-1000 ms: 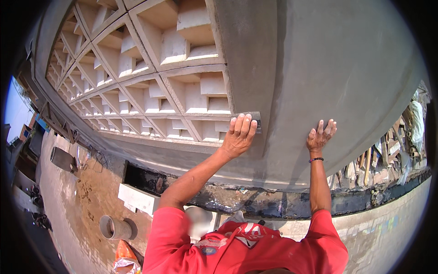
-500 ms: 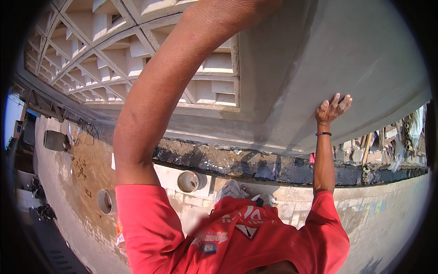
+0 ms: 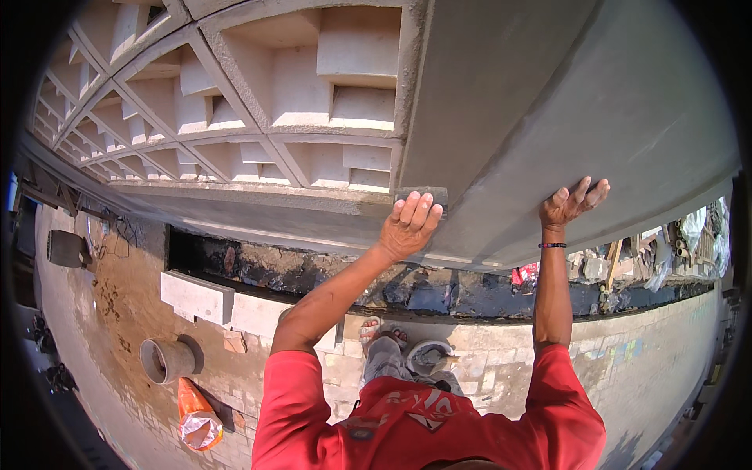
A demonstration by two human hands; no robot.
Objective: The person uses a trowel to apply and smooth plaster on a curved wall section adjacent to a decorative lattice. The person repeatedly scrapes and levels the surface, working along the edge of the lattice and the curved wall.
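My left hand (image 3: 409,229) is at the lower right corner of a pale lattice block panel (image 3: 270,129). Its fingers are closed over a small, flat grey rectangular pad (image 3: 435,197), which lies against the smooth grey plastered wall (image 3: 540,117). Most of the pad is behind the fingers, and its material cannot be made out. Farther right, my right hand (image 3: 576,205) rests on the plaster with its fingers spread and nothing in them. A dark beaded bracelet (image 3: 552,245) circles that wrist.
A dark ditch (image 3: 407,290) runs along the wall's foot, with pale slabs (image 3: 196,298) beside it. Near my feet sits a round bucket (image 3: 429,357). A concrete cylinder (image 3: 167,360) and an orange sack (image 3: 196,415) stand left; debris (image 3: 666,251) is piled right.
My left arm, earlier reaching up past the top of the view, has come down to the lattice's lower corner, bringing the pad into view. My right hand stays on the wall.
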